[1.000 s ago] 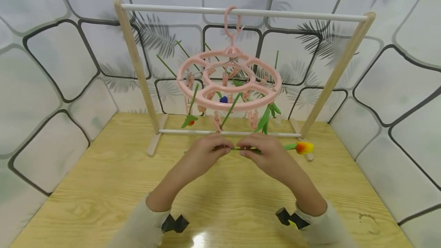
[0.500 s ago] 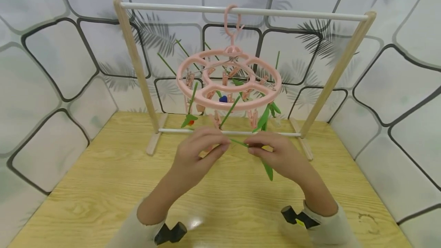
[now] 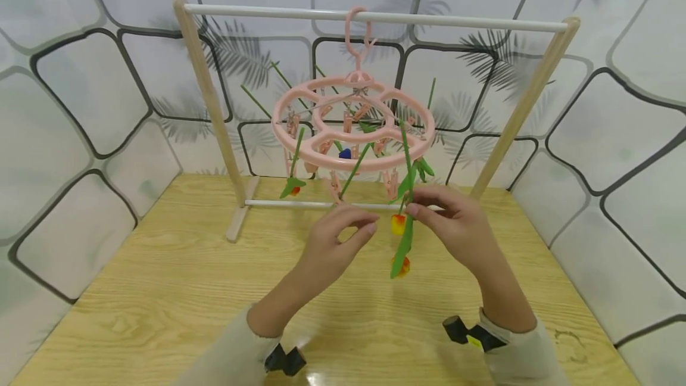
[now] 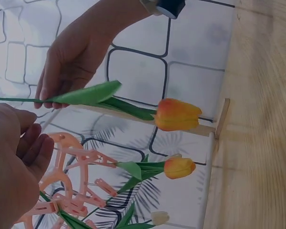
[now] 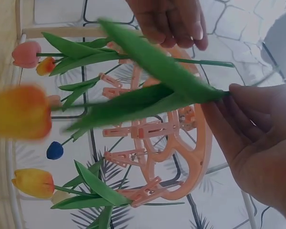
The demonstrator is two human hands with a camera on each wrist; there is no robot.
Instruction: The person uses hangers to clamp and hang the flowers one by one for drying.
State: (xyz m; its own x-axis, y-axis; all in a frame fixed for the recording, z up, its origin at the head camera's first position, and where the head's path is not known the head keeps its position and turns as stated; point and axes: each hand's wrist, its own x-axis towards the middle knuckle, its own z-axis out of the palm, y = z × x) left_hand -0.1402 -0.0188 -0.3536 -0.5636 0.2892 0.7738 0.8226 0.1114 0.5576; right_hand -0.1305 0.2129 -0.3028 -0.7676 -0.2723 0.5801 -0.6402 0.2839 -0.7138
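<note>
My right hand point(image 3: 455, 228) pinches the green stem of an artificial tulip point(image 4: 178, 114), just above its leaves. This orange-yellow tulip hangs flower down in the head view, its stem end reaching up in front of the pink clip hanger point(image 3: 300, 151). Beside it, to the left, my left hand point(image 3: 337, 246) holds nothing; its fingers are loosely bent, with a gap between thumb and forefinger. Pink clothespins point(image 3: 390, 185) dangle from the hanger. Behind the held flower hangs another yellow-orange tulip point(image 5: 33, 183), gripped by a clothespin.
A rack with a white top bar point(image 3: 455, 21) and wooden legs point(image 3: 214, 100) carries the hanger. More flowers hang upside down from it: a pink tulip point(image 5: 26, 54), a blue one point(image 5: 55, 150) and a whitish one point(image 4: 159, 218). Below lies the wooden tabletop point(image 3: 161, 290).
The tulip has turned from lying level between both hands to hanging flower down from my right hand. My left hand has let go of the stem. My right hand has risen and shifted right.
</note>
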